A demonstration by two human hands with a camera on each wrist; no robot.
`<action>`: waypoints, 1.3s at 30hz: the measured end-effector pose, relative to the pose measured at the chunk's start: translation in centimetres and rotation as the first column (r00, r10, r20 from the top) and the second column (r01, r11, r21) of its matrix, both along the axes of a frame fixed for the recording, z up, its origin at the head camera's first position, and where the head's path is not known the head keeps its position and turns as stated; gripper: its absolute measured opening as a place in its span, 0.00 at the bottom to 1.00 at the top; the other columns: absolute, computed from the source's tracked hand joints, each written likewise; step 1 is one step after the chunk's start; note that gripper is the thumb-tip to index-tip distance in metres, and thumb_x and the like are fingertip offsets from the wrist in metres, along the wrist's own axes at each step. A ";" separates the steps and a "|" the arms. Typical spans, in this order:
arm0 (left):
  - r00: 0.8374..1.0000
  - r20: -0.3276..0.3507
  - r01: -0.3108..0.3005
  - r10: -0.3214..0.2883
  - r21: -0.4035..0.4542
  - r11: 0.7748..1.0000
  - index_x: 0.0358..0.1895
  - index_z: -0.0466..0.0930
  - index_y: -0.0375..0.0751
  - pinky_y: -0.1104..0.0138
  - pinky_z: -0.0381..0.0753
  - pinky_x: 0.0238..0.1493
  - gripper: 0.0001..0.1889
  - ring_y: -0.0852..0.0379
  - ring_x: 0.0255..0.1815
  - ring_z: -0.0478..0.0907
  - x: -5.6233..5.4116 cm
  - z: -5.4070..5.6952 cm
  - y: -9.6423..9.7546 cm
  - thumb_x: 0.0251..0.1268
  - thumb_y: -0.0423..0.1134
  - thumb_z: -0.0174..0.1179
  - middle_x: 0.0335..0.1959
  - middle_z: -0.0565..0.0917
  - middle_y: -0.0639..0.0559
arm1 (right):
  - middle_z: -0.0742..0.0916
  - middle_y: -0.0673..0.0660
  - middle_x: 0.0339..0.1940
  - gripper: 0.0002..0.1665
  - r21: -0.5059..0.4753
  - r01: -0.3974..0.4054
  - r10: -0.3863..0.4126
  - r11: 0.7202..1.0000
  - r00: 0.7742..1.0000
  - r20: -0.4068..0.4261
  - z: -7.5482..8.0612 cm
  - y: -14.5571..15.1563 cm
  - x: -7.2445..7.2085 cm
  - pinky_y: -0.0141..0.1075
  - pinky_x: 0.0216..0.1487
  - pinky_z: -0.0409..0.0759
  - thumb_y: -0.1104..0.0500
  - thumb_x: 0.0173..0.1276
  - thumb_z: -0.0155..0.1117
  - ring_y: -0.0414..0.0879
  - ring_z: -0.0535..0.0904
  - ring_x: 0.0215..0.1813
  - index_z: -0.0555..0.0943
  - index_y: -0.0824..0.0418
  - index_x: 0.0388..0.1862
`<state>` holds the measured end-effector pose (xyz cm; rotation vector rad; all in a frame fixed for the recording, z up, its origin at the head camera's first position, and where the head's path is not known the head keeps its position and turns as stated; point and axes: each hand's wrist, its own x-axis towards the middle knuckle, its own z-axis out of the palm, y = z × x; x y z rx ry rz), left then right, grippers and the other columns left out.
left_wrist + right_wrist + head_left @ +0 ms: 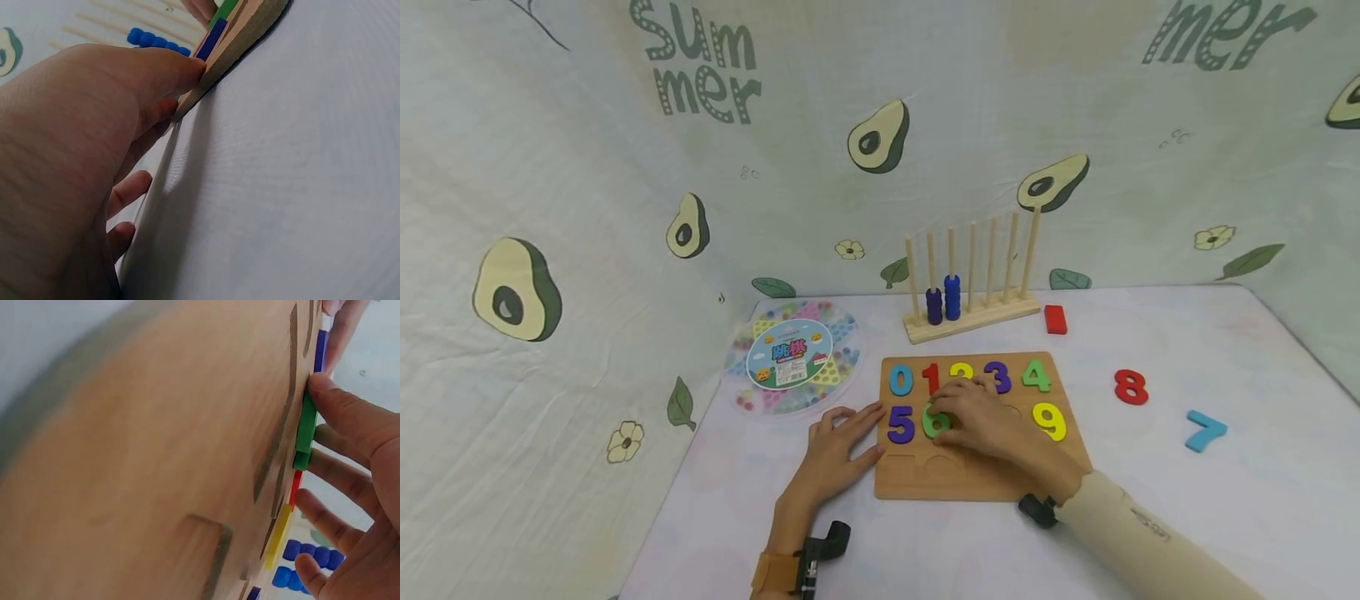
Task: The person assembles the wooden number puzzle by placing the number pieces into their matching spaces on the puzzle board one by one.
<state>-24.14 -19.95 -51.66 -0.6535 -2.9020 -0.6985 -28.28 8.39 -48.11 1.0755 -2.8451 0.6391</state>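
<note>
A wooden number board (917, 485) lies on the table with colourful numerals in its upper two rows. My right hand (988, 421) is over its middle, thumb and fingertips pinching a green number 6 (928, 425); the right wrist view shows that green piece (305, 425) between them, standing above the board's face. Beside it sits a purple number 5 (901, 425). At the board's left edge, my left hand (835, 454) rests with fingers spread, thumb and index fingertip touching the edge. A yellow number 2 (958, 369) is partly hidden behind the right hand.
To the right lie a loose red number 8 (1131, 387) and a blue number 7 (1206, 431). Behind the board stands a wooden peg rack (977, 318) with blue beads, a red block (1056, 320) near its end. A round game box (790, 354) is at the back left.
</note>
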 end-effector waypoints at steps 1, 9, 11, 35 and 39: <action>1.000 0.002 0.003 -0.003 0.001 1.000 0.74 0.68 0.59 0.50 0.59 0.55 0.31 0.51 0.66 0.61 0.0 0.0 0.0 0.70 0.57 0.58 0.74 0.68 0.64 | 0.85 0.52 0.57 0.22 0.000 0.005 -0.005 1.000 1.000 0.002 0.0 0.0 0.0 0.60 0.62 0.57 0.44 0.59 0.77 0.55 0.73 0.64 0.88 0.52 0.49; 1.000 0.012 -0.002 0.002 -0.019 1.000 0.75 0.66 0.61 0.51 0.58 0.57 0.31 0.53 0.67 0.60 -0.2 0.6 -0.3 0.71 0.59 0.56 0.75 0.65 0.67 | 0.86 0.51 0.56 0.22 0.005 0.050 -0.050 0.999 0.998 -0.050 0.3 -0.5 0.0 0.60 0.62 0.58 0.43 0.58 0.77 0.55 0.74 0.63 0.88 0.51 0.48; 1.000 0.016 0.002 -0.002 -0.019 1.000 0.76 0.66 0.61 0.51 0.58 0.57 0.31 0.53 0.67 0.60 -0.4 0.6 -0.3 0.71 0.59 0.56 0.75 0.65 0.68 | 0.86 0.52 0.55 0.22 0.003 0.072 -0.071 0.997 0.996 -0.056 0.4 -0.6 0.1 0.61 0.62 0.59 0.43 0.58 0.77 0.55 0.74 0.63 0.88 0.51 0.48; 0.998 0.066 -0.008 0.011 -0.043 0.999 0.76 0.65 0.62 0.52 0.58 0.59 0.31 0.53 0.68 0.59 -0.5 0.5 0.2 0.71 0.59 0.56 0.75 0.64 0.69 | 0.85 0.52 0.58 0.25 0.018 0.059 -0.058 0.998 0.998 -0.035 0.2 0.4 0.9 0.61 0.63 0.55 0.41 0.58 0.76 0.56 0.71 0.66 0.88 0.51 0.52; 0.997 0.074 -0.018 0.021 -0.036 0.999 0.76 0.65 0.62 0.51 0.57 0.58 0.31 0.53 0.68 0.59 -0.1 0.4 0.0 0.71 0.59 0.56 0.75 0.64 0.68 | 0.84 0.52 0.60 0.28 -0.030 0.040 -0.042 0.999 0.998 -0.055 -0.1 1.2 1.3 0.60 0.64 0.55 0.43 0.62 0.74 0.55 0.70 0.66 0.84 0.54 0.58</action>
